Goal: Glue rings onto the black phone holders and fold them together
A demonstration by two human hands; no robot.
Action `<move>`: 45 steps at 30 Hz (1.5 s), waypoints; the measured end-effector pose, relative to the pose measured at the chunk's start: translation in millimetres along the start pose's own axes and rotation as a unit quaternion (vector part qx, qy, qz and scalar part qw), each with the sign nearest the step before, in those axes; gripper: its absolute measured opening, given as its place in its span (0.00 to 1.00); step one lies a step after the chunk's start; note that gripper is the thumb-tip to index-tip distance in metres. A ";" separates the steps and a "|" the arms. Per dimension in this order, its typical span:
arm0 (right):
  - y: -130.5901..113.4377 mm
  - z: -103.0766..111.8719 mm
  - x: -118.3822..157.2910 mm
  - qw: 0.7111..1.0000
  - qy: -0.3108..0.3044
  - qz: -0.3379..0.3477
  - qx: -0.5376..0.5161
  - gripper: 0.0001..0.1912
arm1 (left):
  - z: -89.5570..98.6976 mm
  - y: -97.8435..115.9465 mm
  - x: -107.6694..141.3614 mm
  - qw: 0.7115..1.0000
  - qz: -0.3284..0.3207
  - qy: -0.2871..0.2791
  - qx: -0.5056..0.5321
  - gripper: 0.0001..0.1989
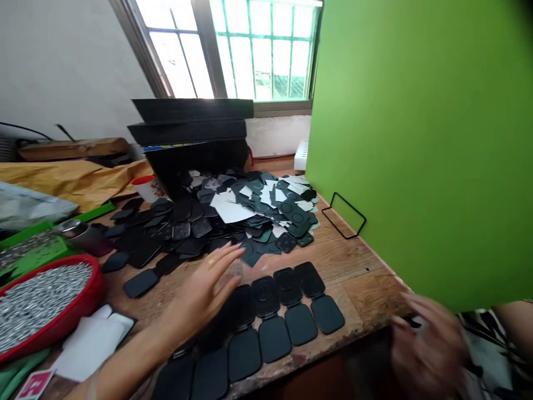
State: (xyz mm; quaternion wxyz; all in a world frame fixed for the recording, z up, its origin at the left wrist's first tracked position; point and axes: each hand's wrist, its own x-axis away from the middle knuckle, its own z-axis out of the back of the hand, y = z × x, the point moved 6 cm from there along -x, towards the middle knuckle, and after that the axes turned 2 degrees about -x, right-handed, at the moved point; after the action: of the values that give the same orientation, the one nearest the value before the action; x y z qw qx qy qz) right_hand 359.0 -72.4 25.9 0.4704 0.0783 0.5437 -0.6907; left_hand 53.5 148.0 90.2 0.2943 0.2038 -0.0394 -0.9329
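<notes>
My left hand (204, 289) hovers over the near part of the wooden table, its fingers stretched out and the thumb apart. Beneath and beside it runs a row of black folding cases (277, 338), opened flat, each with two hinged rounded-square halves. The hand and forearm hide some of them. A small see-through piece (235, 269) shows by the fingertips; whether they touch it I cannot tell. Off the table's front edge at the right, my right hand (433, 344) is smeared by motion. Its fingers look bent, but what they hold, if anything, is unclear.
Behind lies a heap of dark flat pieces (200, 226) and white slips (231, 206). At left stand a red bowl (94, 289) of small metal parts, a metal cup (77, 233) and a mug (150, 189). A green panel (416, 139) borders the right, with a black wire frame (345, 216).
</notes>
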 end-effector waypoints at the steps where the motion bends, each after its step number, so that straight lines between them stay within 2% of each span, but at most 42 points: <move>1: -4.2 -18.2 1.3 1.000 -0.014 0.006 -0.002 0.16 | 10.6 -12.1 31.7 0.999 0.024 0.030 -0.004 0.23; 3: -1.9 -56.1 -1.2 0.997 -0.074 -0.008 -0.005 0.17 | 15.3 -28.5 92.3 0.996 0.069 0.055 -0.013 0.22; 6: 17.1 -96.3 -6.9 0.987 -0.155 -0.040 0.008 0.23 | -4.2 -29.8 163.5 0.995 0.087 0.025 -0.028 0.25; 8: 31.3 -109.8 -6.4 0.977 -0.206 -0.061 0.017 0.25 | -20.6 -22.4 192.0 0.996 0.079 -0.011 -0.038 0.31; 10: 39.6 -114.2 -3.6 0.968 -0.242 -0.068 0.020 0.26 | -32.2 -16.4 205.3 0.995 0.076 -0.043 -0.052 0.36; 13: 37.7 -117.2 1.2 0.955 -0.294 -0.020 0.025 0.25 | -38.9 -14.7 205.0 0.992 0.082 -0.068 -0.070 0.37; 18: 24.9 -127.4 7.9 0.924 -0.367 0.079 0.074 0.25 | -38.7 -17.1 193.3 0.991 0.083 -0.082 -0.059 0.36; 23: 8.9 -130.2 10.2 0.900 -0.404 0.125 0.110 0.25 | -36.8 -14.9 193.1 0.994 0.079 -0.060 -0.039 0.34; 30: 12.5 -129.3 11.4 0.897 -0.404 0.148 0.105 0.24 | -34.9 -11.1 189.2 0.991 0.117 -0.042 -0.040 0.29; 36: 20.1 -131.0 11.0 0.902 -0.397 0.146 0.086 0.23 | -27.6 -6.1 187.6 0.986 0.146 -0.045 -0.059 0.33; 41: 27.7 -135.1 9.4 0.918 -0.378 0.112 0.048 0.24 | -26.7 -6.3 186.7 0.984 0.149 -0.075 -0.067 0.30; 45: 24.9 -134.4 -3.1 0.941 -0.329 0.078 0.003 0.23 | -28.0 -9.0 187.1 0.986 0.146 -0.056 -0.056 0.31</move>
State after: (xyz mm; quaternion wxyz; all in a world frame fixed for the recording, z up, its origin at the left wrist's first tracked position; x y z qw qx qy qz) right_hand 324.7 40.9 -42.3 0.6749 -0.1095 0.3486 -0.6411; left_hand -79.1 51.0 -4.0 0.4356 0.1267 -0.0332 -0.8906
